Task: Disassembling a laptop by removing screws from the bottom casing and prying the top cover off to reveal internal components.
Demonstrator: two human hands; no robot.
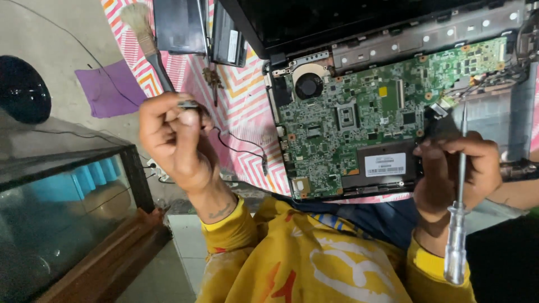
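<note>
Yellow sleeves point(292, 264) with printed pattern, nearest the lens, both forearms reaching away from the wearer. Far left: glass tank point(62, 185) on a wooden base, dark round object point(22, 90) behind it, purple cloth point(109, 90) on the floor. Left hand point(171, 140), raised clear of the work, fingers point(168, 115) pressed together, pinching a small dark part point(188, 104); its exact kind cannot be told. Brush point(147, 42) with pale bristles, handle running down behind that hand, whether gripped or merely lying behind is unclear. Zigzag-striped mat point(241, 106), carrying a thin black cable point(241, 148) and two dark removed panels point(199, 28). Opened laptop point(393, 33), cover off, green circuit board point(370, 106) exposed with round fan point(308, 85) at its upper left. Right hand point(457, 168) at the board's right edge, fingers curled around a screwdriver point(459, 213), clear handle toward the wearer, shaft pointing up, seemingly parked in the palm so fingertips stay free to steady the chassis.
</note>
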